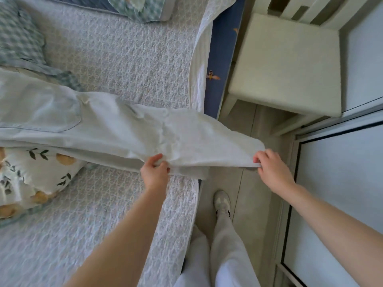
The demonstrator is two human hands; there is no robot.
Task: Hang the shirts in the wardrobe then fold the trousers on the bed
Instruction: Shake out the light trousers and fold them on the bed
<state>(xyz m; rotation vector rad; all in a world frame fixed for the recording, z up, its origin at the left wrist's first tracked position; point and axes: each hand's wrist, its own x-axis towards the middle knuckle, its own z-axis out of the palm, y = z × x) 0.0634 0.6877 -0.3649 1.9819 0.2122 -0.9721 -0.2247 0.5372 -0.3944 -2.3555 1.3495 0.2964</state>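
Pale white trousers [116, 125] stretch across the bed [128, 56] from the left, their leg end reaching past the bed's edge over the floor. My left hand [154, 169] grips the near edge of the leg at the bed's side. My right hand [271, 166] pinches the hem end, held out above the floor. A back pocket shows at the left. The wardrobe's sliding door [339, 193] stands at the right.
A lemon-print pillow [31, 177] lies under the trousers at the left. Checked blue fabric [20, 44] sits at the far left and another piece [136, 7] at the top. A white stool [286, 65] stands by the bed. My shoe [222, 201] is on the tiled floor.
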